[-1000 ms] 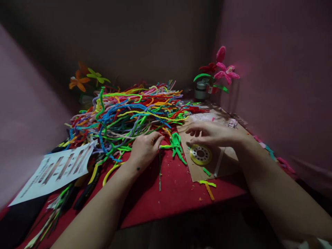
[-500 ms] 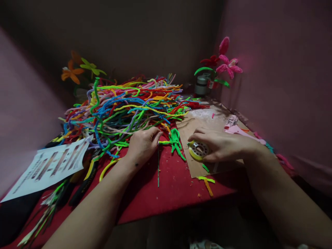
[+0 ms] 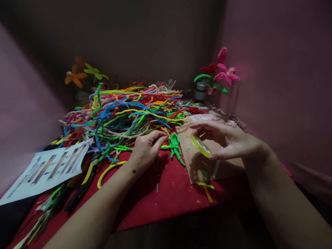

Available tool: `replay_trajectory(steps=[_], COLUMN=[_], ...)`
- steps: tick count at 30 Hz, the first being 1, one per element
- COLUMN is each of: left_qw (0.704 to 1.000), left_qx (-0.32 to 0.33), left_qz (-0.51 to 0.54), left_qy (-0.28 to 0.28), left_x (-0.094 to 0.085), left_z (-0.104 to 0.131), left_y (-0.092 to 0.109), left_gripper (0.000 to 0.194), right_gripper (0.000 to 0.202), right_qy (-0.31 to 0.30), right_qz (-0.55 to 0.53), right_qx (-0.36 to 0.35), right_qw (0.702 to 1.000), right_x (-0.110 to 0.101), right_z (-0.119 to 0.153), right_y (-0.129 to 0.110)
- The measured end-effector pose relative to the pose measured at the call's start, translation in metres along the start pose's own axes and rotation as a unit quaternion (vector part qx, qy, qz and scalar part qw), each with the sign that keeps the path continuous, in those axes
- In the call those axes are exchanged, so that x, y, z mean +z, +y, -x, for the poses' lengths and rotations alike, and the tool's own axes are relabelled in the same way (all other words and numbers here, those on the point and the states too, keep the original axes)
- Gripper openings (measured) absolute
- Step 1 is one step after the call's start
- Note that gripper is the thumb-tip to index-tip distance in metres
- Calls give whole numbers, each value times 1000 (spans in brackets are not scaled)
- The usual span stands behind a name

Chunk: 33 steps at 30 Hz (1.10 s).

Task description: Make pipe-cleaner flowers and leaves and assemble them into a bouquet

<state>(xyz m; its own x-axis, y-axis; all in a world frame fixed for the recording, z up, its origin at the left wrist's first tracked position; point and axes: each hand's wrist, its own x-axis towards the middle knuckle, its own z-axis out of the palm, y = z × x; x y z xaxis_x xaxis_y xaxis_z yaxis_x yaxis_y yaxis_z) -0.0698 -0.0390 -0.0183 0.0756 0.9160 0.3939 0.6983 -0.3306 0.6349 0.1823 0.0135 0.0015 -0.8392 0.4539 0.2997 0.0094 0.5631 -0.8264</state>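
Right hand (image 3: 229, 141) has the yellow tape roll (image 3: 201, 148) up on edge, tipped over, above the cardboard (image 3: 230, 167) on the right of the tabletop (image 3: 145, 214). That grip is a loose curl: thumb on the roll's near edge, other fingers arched around the far side, index stretched out left. Imo the trick is to pinch just the sides and not squash the tape face, and keep it clear of the loose green scrap (image 3: 205, 173) underneath, since fuzz would probably stick.

Left hand (image 3: 147, 148) is palm down on the left, wrist low, thumb and fingertips drawn together. Can't tell what, if anything, is between them. A yellow-green stem (image 3: 165, 147) shows just beside the thumb and runs right to the green pipe-cleaner piece (image 3: 175, 141), left of the cardboard. I'd keep that hand quiet so the fuzzy bits don't get bent.
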Motion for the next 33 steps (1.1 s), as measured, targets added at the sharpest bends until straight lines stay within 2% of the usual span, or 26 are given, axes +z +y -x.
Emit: replay_trajectory(steps=[3,6,10,15,20,27,30,33], left_qw=[992,968,945,949,960,956,956,970], left_qx=[-45,-89,-100,-75,-92,-108,-120,-119], left_qz=[114,229,304,303,263,273,265,203], left_qy=[-23,-58,-69,-51,-13,12,37,53], left_x=[0,1,2,5,7,3,1,0], left_z=[2,4,6,11,14,13,10,5], left_y=[9,17,23,30,31,30,29,20], left_gripper=[21,26,27,33,16,16,19,19], right_gripper=[70,71,71,72,72,72,69,67], right_qy=[12,18,6,-9,-5,-1,21,58], right_qz=[-21,-16,7,90,156,180,202,258], right_qx=[-3,0,2,18,16,12,18,57], right_qw=[1000,1000,1000,996,988,984,979,963], right_x=[3,7,10,12,15,16,13,8], right_z=[-2,-4,-7,-9,-10,-11,-12,-11], right_y=[-2,-3,-3,-6,-8,-6,-4,1])
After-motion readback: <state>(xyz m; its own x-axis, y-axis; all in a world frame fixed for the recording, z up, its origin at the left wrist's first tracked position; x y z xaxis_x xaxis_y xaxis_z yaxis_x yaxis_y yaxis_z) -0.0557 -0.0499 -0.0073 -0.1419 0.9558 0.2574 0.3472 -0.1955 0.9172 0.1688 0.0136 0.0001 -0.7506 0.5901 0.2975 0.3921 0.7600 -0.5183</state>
